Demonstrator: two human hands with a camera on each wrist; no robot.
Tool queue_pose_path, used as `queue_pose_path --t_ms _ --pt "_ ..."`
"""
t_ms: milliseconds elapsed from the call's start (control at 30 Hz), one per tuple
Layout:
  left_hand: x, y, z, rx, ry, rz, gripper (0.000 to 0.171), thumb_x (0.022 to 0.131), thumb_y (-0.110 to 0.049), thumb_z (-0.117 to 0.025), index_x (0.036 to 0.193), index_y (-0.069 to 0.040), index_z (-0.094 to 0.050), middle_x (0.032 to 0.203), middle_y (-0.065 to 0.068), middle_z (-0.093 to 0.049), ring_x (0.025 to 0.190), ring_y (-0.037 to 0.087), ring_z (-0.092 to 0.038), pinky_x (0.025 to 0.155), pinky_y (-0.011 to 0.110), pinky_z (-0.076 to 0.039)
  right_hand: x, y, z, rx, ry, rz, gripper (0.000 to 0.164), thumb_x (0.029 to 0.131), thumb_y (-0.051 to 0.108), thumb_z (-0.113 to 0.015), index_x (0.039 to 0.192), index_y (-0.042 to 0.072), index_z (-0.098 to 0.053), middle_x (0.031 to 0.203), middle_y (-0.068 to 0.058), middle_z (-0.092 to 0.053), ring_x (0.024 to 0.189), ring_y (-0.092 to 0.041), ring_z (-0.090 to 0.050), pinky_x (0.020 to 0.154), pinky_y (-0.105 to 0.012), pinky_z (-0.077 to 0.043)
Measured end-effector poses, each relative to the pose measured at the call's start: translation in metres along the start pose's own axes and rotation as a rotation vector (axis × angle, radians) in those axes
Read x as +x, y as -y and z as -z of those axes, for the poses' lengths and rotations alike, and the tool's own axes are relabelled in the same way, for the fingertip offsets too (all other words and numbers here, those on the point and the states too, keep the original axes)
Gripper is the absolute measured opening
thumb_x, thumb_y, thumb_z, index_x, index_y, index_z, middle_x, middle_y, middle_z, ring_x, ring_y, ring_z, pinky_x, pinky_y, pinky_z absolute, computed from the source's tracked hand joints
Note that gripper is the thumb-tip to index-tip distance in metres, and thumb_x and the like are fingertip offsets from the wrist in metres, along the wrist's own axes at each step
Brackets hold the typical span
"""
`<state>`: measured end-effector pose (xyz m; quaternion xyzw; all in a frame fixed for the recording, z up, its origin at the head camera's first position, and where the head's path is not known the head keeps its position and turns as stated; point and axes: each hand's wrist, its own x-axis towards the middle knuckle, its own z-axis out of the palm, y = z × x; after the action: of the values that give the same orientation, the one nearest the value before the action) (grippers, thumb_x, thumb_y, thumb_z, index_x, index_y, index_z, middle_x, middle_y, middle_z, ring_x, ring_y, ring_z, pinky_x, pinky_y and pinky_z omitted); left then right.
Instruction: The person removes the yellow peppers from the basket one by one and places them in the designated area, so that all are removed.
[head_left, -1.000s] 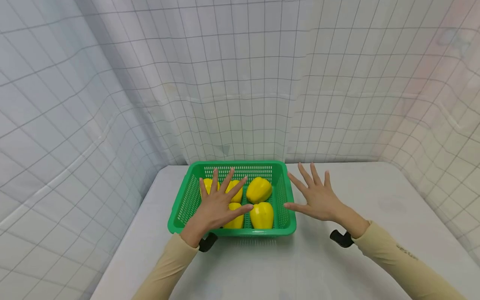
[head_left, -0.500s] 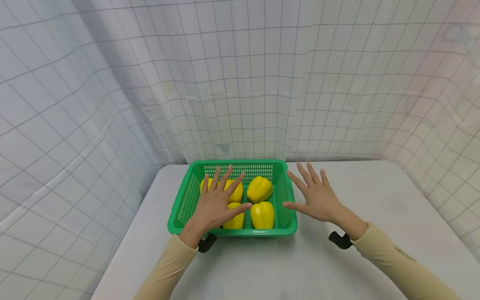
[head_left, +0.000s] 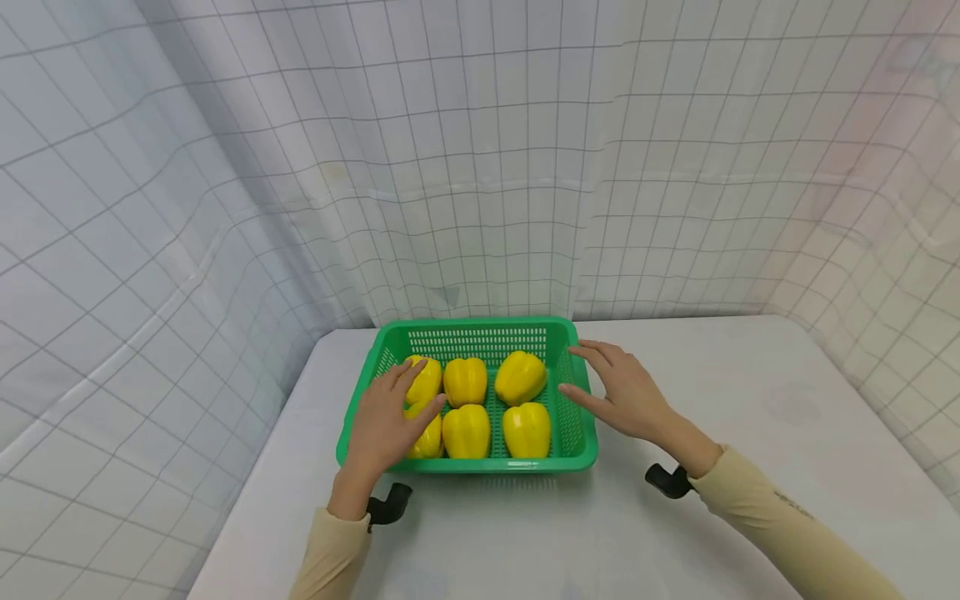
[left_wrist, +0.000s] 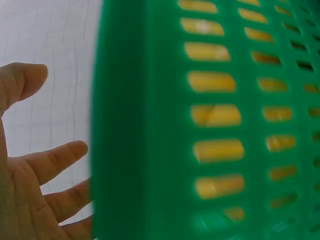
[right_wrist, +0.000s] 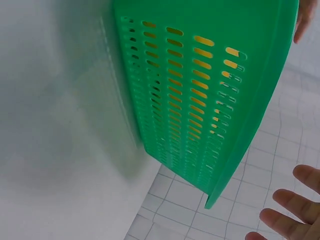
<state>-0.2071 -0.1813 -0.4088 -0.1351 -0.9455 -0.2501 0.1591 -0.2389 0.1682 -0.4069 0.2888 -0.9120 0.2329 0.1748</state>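
Several yellow bell peppers (head_left: 467,432) lie in two rows inside a green plastic basket (head_left: 480,466) with slotted walls. My left hand (head_left: 381,423) hovers over the basket's left side, fingers loosely bent, hiding part of the leftmost peppers. At the right rim, my right hand (head_left: 628,396) is held with thumb and fingers apart, the tips overlapping the rim in the head view. Neither hand holds anything. In the left wrist view the basket's wall (left_wrist: 130,120) fills most of the picture, with the spread fingers (left_wrist: 57,160) beside it. The right wrist view shows fingers (right_wrist: 287,215) beyond the rim.
The basket stands on a white table (head_left: 720,392). White grid-patterned curtains (head_left: 480,183) hang behind it and along both sides. A black wrist mount (head_left: 390,504) sits under the left wrist and another black mount (head_left: 667,481) under the right.
My left hand has moved left and toward me, uncovering more peppers. Both hands' fingers, spread wide before, are now closer together and bent. The right hand has shifted slightly left.
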Motion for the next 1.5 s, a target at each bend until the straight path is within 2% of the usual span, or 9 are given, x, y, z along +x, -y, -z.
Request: queue_pose_path --t_ms 300,467,600,733,867,1033,1200,1400,1500 --pt "-0.01 0.043 0.003 -0.038 -0.07 0.201 0.065 0.092 -0.049 -0.056 0.141 -0.007 -0.046 0.141 0.023 -0.04 0.125 0.044 -0.038 0.099 0.061 -0.028 0.014 0.012 -0.001 0.172 0.1 -0.077 0.054 0.092 0.045 -0.058 0.131 0.008 -0.053 0.129 -0.009 -0.054 0.117 -0.028 -0.05 0.094 -0.046 -0.042" --pt "-0.014 0.057 0.005 -0.048 -0.023 0.334 0.068 0.093 -0.047 -0.052 0.145 -0.006 -0.037 0.145 0.024 -0.032 0.129 0.044 -0.031 0.099 0.062 -0.027 0.022 0.019 -0.003 0.253 0.144 -0.082 0.053 0.092 0.041 -0.06 0.13 0.004 -0.053 0.126 -0.009 -0.056 0.11 -0.027 -0.053 0.089 -0.047 -0.044" --pt "-0.016 0.062 0.007 -0.093 0.023 0.398 0.069 0.094 -0.046 -0.052 0.147 -0.006 -0.033 0.145 0.024 -0.033 0.125 0.042 -0.037 0.094 0.061 -0.033 0.027 0.022 -0.004 0.297 0.177 -0.068 0.051 0.093 0.037 -0.061 0.129 0.002 -0.054 0.123 -0.009 -0.058 0.103 -0.025 -0.056 0.083 -0.045 -0.048" --pt "-0.017 0.062 0.007 -0.151 0.039 0.436 0.068 0.095 -0.046 -0.05 0.149 -0.009 -0.031 0.143 0.024 -0.037 0.116 0.04 -0.046 0.088 0.058 -0.039 0.034 0.025 -0.004 0.294 0.219 -0.049 0.049 0.093 0.035 -0.06 0.126 -0.001 -0.055 0.118 -0.013 -0.06 0.097 -0.026 -0.059 0.079 -0.039 -0.049" --pt "-0.02 0.064 0.006 -0.217 0.029 0.47 0.064 0.096 -0.044 -0.049 0.149 -0.014 -0.031 0.137 0.025 -0.044 0.098 0.035 -0.055 0.075 0.046 -0.045 0.044 0.029 -0.004 0.303 0.306 -0.083 0.051 0.093 0.036 -0.06 0.125 -0.003 -0.055 0.111 -0.016 -0.061 0.091 -0.025 -0.061 0.075 -0.035 -0.05" --pt "-0.023 0.067 0.002 -0.315 -0.008 0.497 0.053 0.099 -0.029 -0.049 0.148 -0.015 -0.034 0.126 0.026 -0.052 0.079 0.029 -0.057 0.061 0.034 -0.043 0.053 0.035 -0.01 0.276 0.436 -0.139 0.053 0.093 0.038 -0.06 0.124 -0.004 -0.054 0.11 -0.017 -0.062 0.087 -0.021 -0.061 0.074 -0.034 -0.051" --pt "-0.024 0.066 0.001 -0.408 -0.034 0.516 0.049 0.099 -0.016 -0.047 0.147 -0.015 -0.036 0.118 0.025 -0.055 0.074 0.027 -0.055 0.058 0.032 -0.044 0.06 0.042 -0.015 0.235 0.574 -0.186 0.058 0.092 0.04 -0.059 0.127 -0.005 -0.052 0.113 -0.015 -0.062 0.091 -0.02 -0.059 0.08 -0.036 -0.049" --pt "-0.024 0.067 -0.001 -0.474 -0.044 0.544 0.049 0.099 -0.016 -0.047 0.147 -0.019 -0.037 0.116 0.023 -0.055 0.074 0.027 -0.056 0.059 0.033 -0.047 0.066 0.048 -0.022 0.171 0.748 -0.258 0.066 0.089 0.045 -0.062 0.131 -0.004 -0.049 0.114 -0.014 -0.062 0.091 -0.018 -0.057 0.084 -0.037 -0.048" --pt "-0.023 0.069 -0.001 -0.487 -0.05 0.544 0.049 0.098 -0.016 -0.047 0.146 -0.019 -0.037 0.117 0.023 -0.054 0.075 0.028 -0.056 0.06 0.034 -0.048 0.069 0.05 -0.026 0.146 0.801 -0.291 0.069 0.088 0.046 -0.063 0.132 -0.004 -0.047 0.113 -0.014 -0.061 0.086 -0.021 -0.058 0.076 -0.036 -0.05"
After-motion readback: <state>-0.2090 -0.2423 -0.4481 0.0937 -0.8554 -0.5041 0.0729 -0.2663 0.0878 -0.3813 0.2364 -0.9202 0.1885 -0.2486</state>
